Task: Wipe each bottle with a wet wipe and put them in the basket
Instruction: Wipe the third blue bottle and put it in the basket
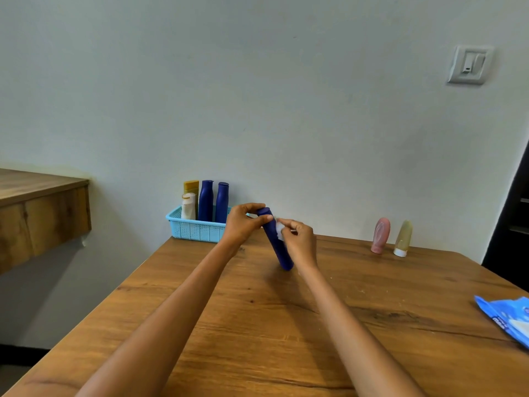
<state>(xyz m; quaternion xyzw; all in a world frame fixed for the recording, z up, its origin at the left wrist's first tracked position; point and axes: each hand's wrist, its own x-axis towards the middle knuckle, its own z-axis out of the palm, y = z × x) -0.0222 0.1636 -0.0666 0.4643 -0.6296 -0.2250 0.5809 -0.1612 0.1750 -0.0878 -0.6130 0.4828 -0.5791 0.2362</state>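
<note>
Wood, plastic and a scrap of damp cloth.

I see a worktop [257, 325] of brown wood grain with dark knots and a smooth matt finish. The blue bottle [279, 247] I'm wiping looks like matt plastic; the wipe [279, 228] against it is soft, white and crumpled. The basket [197, 228] is pale blue perforated plastic. The pink bottle [380, 235] and the yellow one [403, 238] look translucent and soft. The wipe pack [509, 319] is glossy, crinkled film.

This looks like a room in a home: a plain pale painted wall [286, 110] with a household light switch [469, 65], a wood-grain tabletop [257, 325] pushed against it, a wooden shelf [43, 202] fixed at the left, and toiletry bottles [206, 200] in a small plastic basket [197, 230].
</note>
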